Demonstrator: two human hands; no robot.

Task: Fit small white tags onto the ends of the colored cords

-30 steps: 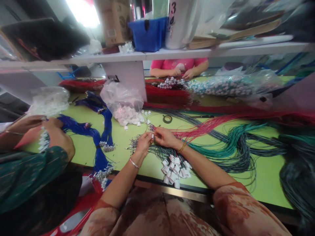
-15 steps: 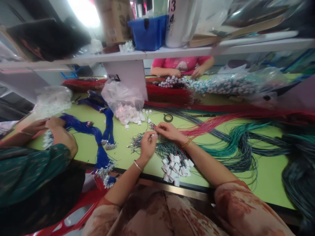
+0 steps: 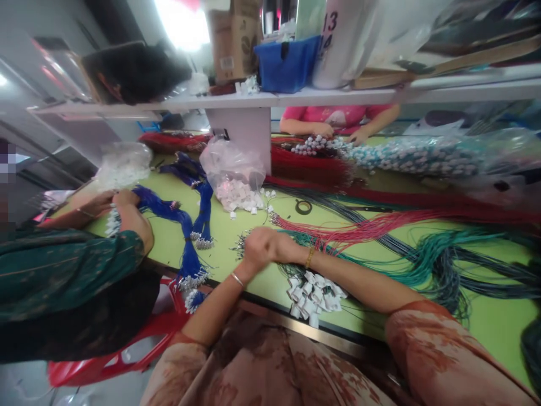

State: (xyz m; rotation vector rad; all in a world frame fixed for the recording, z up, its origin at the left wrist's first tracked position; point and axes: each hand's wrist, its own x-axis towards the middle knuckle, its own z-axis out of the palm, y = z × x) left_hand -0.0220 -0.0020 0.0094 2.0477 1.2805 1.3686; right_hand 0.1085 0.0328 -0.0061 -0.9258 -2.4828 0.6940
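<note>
My left hand is closed, its fingers meeting those of my right hand over the table. Half a second ago a small white plastic connector showed in the left fingers; now the hands hide it. The right hand is closed too, and what lies in its fingers is hidden and blurred. Dark wires with metal tips stick out just left of the hands. Behind them lie pink-red wires with their tips towards me. A heap of white connectors on wires lies below the right wrist.
A plastic bag of white connectors stands behind, near a roll of black tape. Green wires stretch to the right. Bundled blue wires lie left, beside a co-worker's hands. Another person works beyond the shelf.
My right hand has left the tips of the pink-red wires and come against my left hand. The view has turned a little to the left.
</note>
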